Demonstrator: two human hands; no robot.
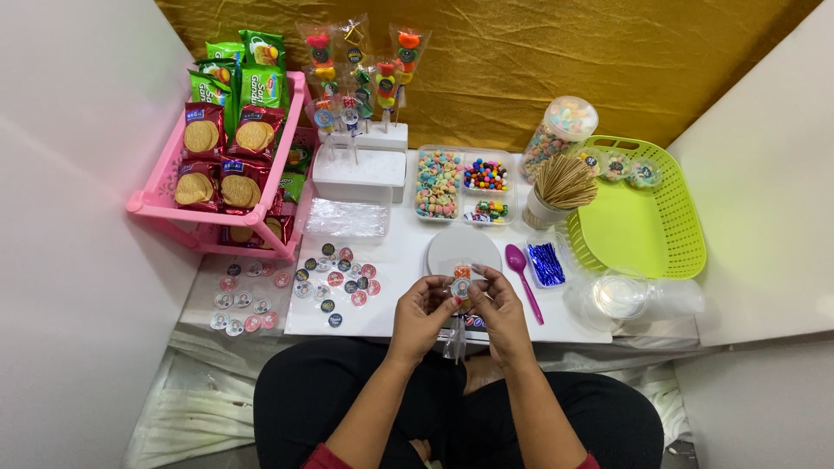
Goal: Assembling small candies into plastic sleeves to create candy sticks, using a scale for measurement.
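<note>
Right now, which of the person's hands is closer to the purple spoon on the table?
The right hand. It sits just left of the purple spoon, almost beside its handle, while the left hand is farther off, beyond the right hand.

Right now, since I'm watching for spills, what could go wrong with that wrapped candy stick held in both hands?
The candy stick is pinched only at its top by the left hand and right hand; it might slip into the lap. An elbow swing could tip the cup of wooden skewers nearby.
</note>
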